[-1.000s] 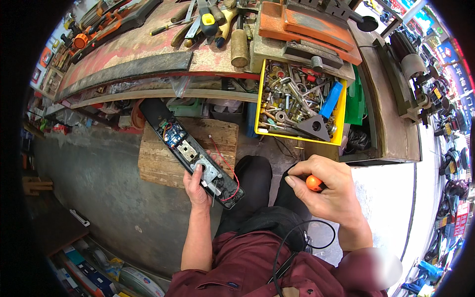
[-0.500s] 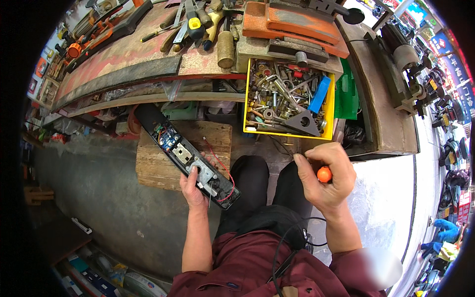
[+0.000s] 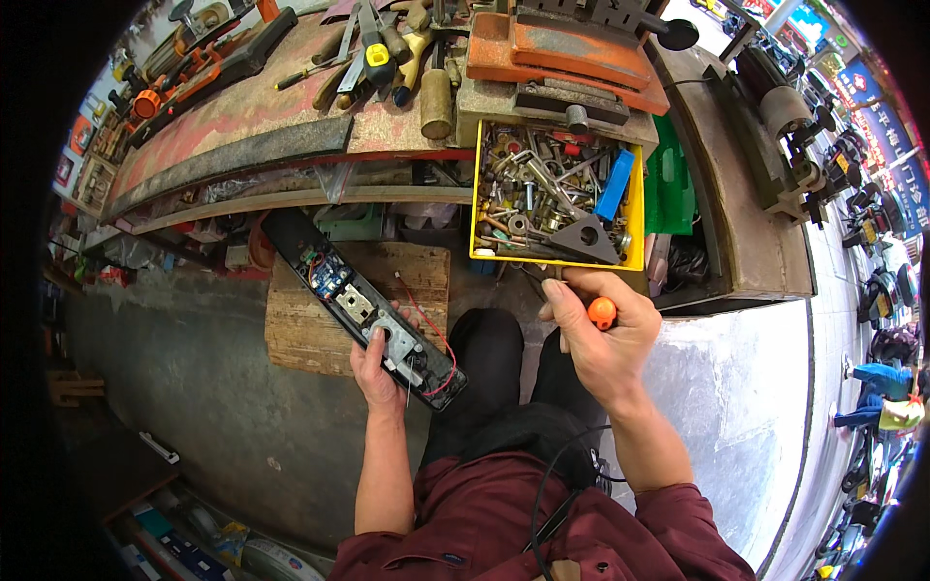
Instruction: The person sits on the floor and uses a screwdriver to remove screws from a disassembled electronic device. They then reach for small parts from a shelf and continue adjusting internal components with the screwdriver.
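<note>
My left hand (image 3: 378, 373) grips the lower part of a long black electronic lock panel (image 3: 281, 236), thumb over its open inner side. Inside the panel sit a blue circuit board (image 3: 329, 274), metal plates (image 3: 395, 339) and a red wire (image 3: 443, 341) that loops out past its edge. The panel slants over a wooden board (image 3: 300, 329). My right hand (image 3: 610, 334) is closed around an orange-handled tool (image 3: 602, 312), just below the yellow bin. The handle's rounded end faces up; a thin dark part shows past the fingertips, but its tip is unclear.
A yellow bin (image 3: 557, 259) full of screws, bolts and metal bits stands ahead, with a blue piece (image 3: 614, 184) on top. Behind it is an orange vise base (image 3: 572, 60). Hand tools (image 3: 378, 63) lie on the workbench (image 3: 232, 126). A machine (image 3: 785, 111) stands at right.
My right hand has moved left and slightly up with the orange-handled tool, closer to the yellow bin's front edge. My left hand and the lock panel have barely moved.
</note>
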A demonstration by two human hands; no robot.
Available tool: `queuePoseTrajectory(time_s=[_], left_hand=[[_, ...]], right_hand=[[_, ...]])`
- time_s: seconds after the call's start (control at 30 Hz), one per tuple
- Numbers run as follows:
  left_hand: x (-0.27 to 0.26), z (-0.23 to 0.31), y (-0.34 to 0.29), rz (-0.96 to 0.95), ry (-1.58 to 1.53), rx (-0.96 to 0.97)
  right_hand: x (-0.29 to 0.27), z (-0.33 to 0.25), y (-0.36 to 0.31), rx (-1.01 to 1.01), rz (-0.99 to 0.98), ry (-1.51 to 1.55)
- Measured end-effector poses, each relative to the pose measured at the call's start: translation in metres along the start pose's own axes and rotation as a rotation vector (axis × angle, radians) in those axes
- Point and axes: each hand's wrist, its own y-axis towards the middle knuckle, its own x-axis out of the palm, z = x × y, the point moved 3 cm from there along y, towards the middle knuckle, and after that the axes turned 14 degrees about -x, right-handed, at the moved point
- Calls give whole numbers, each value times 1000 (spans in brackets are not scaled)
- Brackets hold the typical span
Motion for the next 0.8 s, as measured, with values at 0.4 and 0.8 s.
queuePoseTrajectory(time_s=[0.4, 0.8], left_hand=[[0, 0, 0, 1, -47, 3], [1, 1, -2, 13, 10, 7]], right_hand=[[5, -1, 16, 87, 64, 114], [-2, 4, 8, 121, 13, 120]])
